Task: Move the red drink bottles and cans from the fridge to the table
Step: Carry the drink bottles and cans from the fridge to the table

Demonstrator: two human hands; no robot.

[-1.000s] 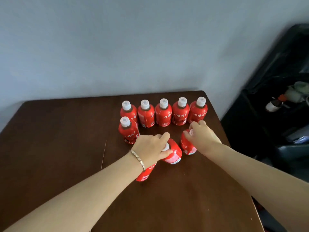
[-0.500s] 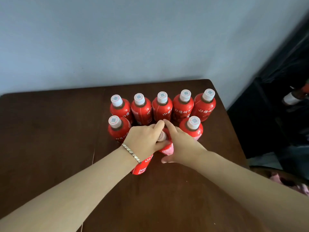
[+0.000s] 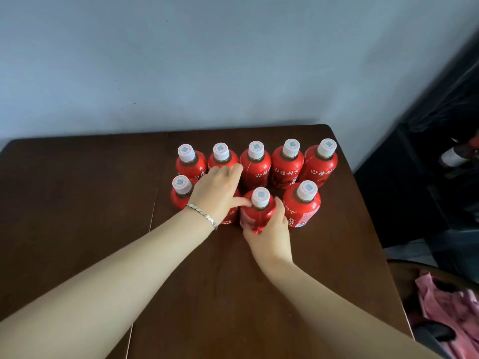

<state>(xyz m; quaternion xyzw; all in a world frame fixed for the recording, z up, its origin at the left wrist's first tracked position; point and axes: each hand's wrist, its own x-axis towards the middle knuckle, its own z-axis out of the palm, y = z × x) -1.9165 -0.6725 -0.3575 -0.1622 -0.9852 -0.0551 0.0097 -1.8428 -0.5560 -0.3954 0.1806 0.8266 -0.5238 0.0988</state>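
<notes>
Several red drink bottles with white caps stand on the dark wooden table (image 3: 77, 203). Five form a back row (image 3: 256, 164). The front row has a left bottle (image 3: 180, 193), a bottle (image 3: 229, 216) whose top is hidden under my left hand, a middle bottle (image 3: 259, 208) and a right bottle (image 3: 302, 206). My left hand (image 3: 216, 190) rests on the hidden bottle's top, fingers stretched toward the back row and thumb pointing at the middle bottle. From the near side, my right hand (image 3: 269, 234) grips the upright middle bottle's body.
A blue-grey wall runs behind the table. The table's right edge (image 3: 373, 229) is close to the bottles. Beyond it stands a dark open cabinet or fridge (image 3: 440, 164) holding a bottle. Pink cloth (image 3: 445, 301) lies at the lower right.
The two tilted bottles now stand upright in the front row. My right hand moved from over the middle bottle to grip its near side; my left hand's fingers have stretched out.
</notes>
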